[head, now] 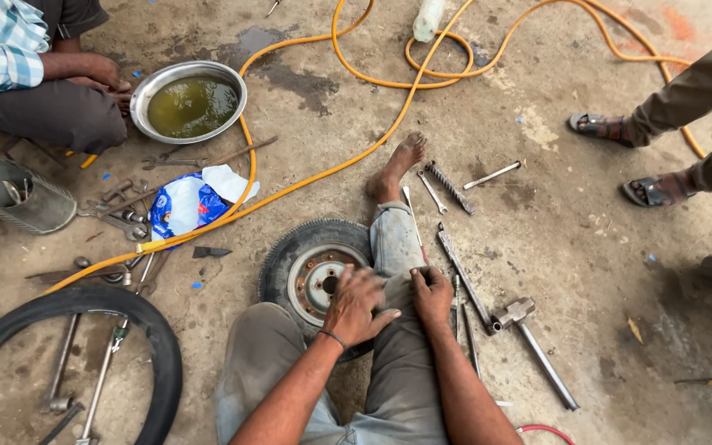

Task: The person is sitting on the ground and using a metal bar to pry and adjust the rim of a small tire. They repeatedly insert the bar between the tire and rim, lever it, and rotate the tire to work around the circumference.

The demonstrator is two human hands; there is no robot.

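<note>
Steel basin (143, 89) w/ murky water, yellow hose (372, 80), hammer (529, 339), loose tyre (162, 346).

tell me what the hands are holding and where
Nothing is held. The left hand rests on the person's own knee, over the small wheel; the right hand rests on the same leg, beside the tools on the ground.

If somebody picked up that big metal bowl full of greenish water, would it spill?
Probably, if it is tilted. The metal bowl is wide and shallow, and the greenish liquid sits fairly near the rim, so it would likely slosh over. It may feel heavy for its size because it is full. Lying flat on the concrete floor, it seems unlikely to tip.
</note>
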